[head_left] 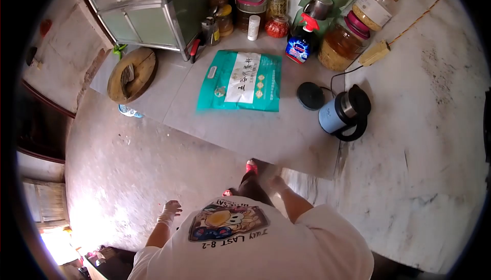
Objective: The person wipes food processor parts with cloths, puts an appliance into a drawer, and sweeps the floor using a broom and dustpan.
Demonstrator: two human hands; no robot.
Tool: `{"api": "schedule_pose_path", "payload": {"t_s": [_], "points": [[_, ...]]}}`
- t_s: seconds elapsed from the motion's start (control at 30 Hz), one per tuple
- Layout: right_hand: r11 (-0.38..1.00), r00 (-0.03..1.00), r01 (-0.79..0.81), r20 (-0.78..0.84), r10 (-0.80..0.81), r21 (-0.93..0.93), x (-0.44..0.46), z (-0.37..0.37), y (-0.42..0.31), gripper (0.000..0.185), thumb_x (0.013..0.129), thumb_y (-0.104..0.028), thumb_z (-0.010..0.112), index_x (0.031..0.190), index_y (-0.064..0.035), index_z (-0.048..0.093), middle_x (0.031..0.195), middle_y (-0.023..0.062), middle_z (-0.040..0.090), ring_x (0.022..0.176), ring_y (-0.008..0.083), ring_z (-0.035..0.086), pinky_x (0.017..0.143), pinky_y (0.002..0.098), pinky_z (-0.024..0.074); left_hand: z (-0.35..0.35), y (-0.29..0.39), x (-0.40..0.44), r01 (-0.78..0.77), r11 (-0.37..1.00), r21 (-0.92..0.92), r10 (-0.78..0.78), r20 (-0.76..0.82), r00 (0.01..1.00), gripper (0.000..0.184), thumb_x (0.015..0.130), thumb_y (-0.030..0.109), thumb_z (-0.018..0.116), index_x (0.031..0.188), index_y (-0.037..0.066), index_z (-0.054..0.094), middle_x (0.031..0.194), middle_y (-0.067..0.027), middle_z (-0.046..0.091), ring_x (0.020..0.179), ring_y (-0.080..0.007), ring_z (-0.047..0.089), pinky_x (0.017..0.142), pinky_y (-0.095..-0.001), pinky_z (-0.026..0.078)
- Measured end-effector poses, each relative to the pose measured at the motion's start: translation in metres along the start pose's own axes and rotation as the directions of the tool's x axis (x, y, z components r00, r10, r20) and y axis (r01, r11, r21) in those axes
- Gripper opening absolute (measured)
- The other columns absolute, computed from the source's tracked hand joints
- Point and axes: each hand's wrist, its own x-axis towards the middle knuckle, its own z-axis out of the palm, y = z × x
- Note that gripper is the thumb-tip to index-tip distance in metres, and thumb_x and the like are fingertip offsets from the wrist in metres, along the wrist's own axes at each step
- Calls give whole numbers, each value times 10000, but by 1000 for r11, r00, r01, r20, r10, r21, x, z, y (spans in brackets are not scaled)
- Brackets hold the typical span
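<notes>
My left hand (170,211) hangs over the floor at my left side, in what looks like a thin clear glove. Its fingers are loosely bent and apart, with nothing in them. Just below the table's front edge is my right hand (277,183), blurred, its fingers not distinct. Nearest to it is the grey tabletop (286,144). Farther back on the table lies a flat teal and white bag (243,82) with printed characters. To its right stand a blue electric kettle (335,114) with a black handle and its round black base (310,96).
A round wooden board (146,70) sits at the table's left end, near a metal-framed cabinet (138,24). Along the wall stand a spray bottle (302,42) with a red trigger, a white cylinder (253,28) and several jars. A power strip (375,53) hangs on a cord.
</notes>
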Motion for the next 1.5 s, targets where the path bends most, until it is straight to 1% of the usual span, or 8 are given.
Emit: {"api": "schedule_pose_path", "payload": {"t_s": [0.17, 0.27, 0.37, 0.53, 0.83, 0.93, 1.17, 1.5], "points": [[977, 989, 135, 75, -124, -167, -47, 25, 15, 276, 752, -369, 569, 815, -103, 608, 752, 121, 643, 671, 282, 624, 614, 408, 499, -59, -67, 36, 110, 965, -236, -83, 120, 989, 262, 827, 158, 578, 1075, 158, 491, 905, -79, 617, 688, -279, 627, 566, -449, 496], [891, 994, -84, 98, 45, 447, -36, 82, 55, 284, 758, -367, 576, 853, -101, 613, 774, 113, 648, 695, 286, 624, 643, 398, 501, -79, -109, 56, -118, 993, 23, 115, 108, 988, 238, 837, 159, 555, 1066, 149, 490, 923, -85, 610, 714, -285, 623, 582, -447, 497], [958, 979, 201, 35, -199, -206, -56, 67, 42, 215, 782, -278, 565, 862, -89, 631, 832, 114, 655, 743, 293, 623, 688, 384, 497, -66, -92, 28, 38, 990, -139, -35, 24, 999, 233, 847, 157, 537, 1075, 146, 490, 927, -86, 609, 722, -281, 618, 587, -456, 496], [980, 983, 160, 106, -148, -119, -84, 29, 5, 291, 819, -259, 543, 885, 16, 614, 828, 141, 637, 728, 244, 635, 665, 345, 517, -58, -89, 32, -3, 988, -151, 11, 51, 999, 216, 876, 189, 481, 1087, 140, 488, 943, -86, 609, 733, -282, 610, 613, -460, 491], [790, 951, -304, 216, 220, 533, -70, -5, -6, 323, 830, -304, 558, 901, 4, 624, 818, 94, 636, 701, 197, 633, 594, 318, 510, -19, -61, 4, -18, 980, -200, 24, 28, 999, 301, 827, 157, 540, 1123, 139, 485, 935, -81, 601, 746, -272, 607, 641, -438, 484], [831, 886, 464, 147, -440, -307, -4, 62, 74, 284, 837, -289, 547, 926, -34, 633, 843, 87, 632, 707, 188, 632, 605, 301, 505, -14, -64, -1, -14, 978, -208, 10, -23, 1000, 315, 804, 158, 566, 1111, 135, 497, 898, -71, 600, 743, -261, 610, 630, -431, 489], [781, 916, -50, 340, -212, 622, -65, -143, -129, 225, 872, -263, 547, 980, -87, 636, 965, 39, 645, 788, 170, 619, 674, 302, 491, -1, -86, -12, 3, 952, -308, 9, 36, 999, 300, 808, 157, 562, 1103, 137, 507, 911, -72, 601, 743, -259, 611, 624, -434, 492], [514, 958, 286, -227, -175, 809, -33, -300, -200, 369, 813, -247, 629, 1109, -37, 560, 1054, 89, 607, 907, 174, 600, 772, 288, 469, 11, -110, -25, -20, 898, -439, 34, 24, 999, 272, 887, 258, 405, 1109, 148, 519, 984, -83, 604, 830, -293, 613, 658, -439, 483]]}}
